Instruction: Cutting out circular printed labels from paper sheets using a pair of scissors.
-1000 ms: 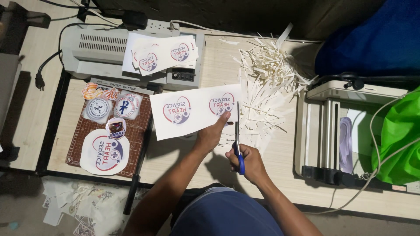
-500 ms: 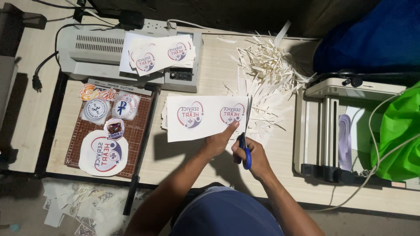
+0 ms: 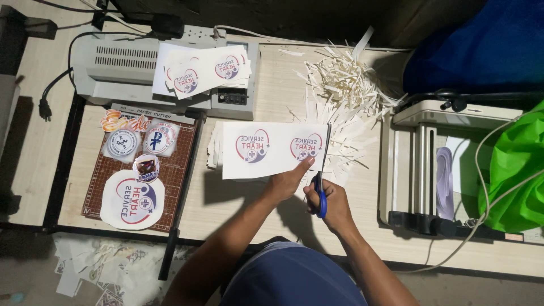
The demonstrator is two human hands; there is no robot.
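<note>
Left hand [image 3: 286,182]: I pinch the printed sheet [image 3: 272,148], now lying squarer on the counter [image 3: 272,85].
Right hand [image 3: 334,205]: clamped on blue-handled scissors [image 3: 323,164], blades now trimming the sheet's right edge.

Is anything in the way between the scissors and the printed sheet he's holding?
Nothing visible. The scissors in the right hand already run along the printed sheet's right edge, and the left hand grips its lower edge, left of the blades.
</note>
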